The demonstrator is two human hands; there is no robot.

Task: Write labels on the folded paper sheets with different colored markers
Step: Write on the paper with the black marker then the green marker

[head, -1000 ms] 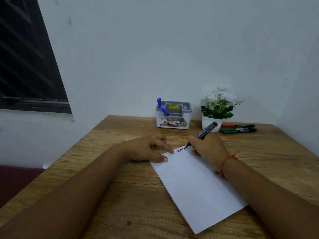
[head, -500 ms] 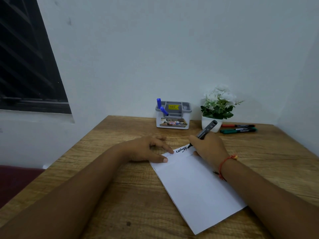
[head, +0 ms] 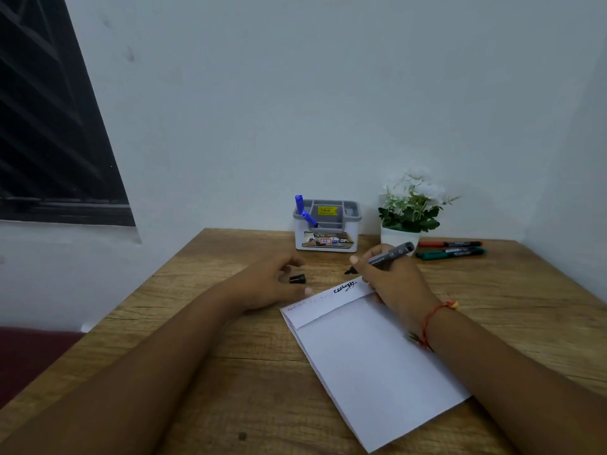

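the wooden table (head: 197,323) fills the lower frame, and your folded paper sheet (head: 371,362) lies slanted at centre right, its folded flap turned up-frame so there is a strip to write on. your right hand (head: 391,277) rests its heel on that sheet, probably to pin it, fingers wrapped round the black marker (head: 391,254) with the nib just above the top edge, off the paper. your left hand (head: 266,287) sits centre frame, loosely arched and holding nothing, thumb just beside the sheet's corner. the green marker (head: 450,254) and red marker (head: 450,244) wait at right, likely for other sheets. the cap (head: 297,279) lies under your left fingers, handy for recapping. a black label (head: 345,286) is on the flap.
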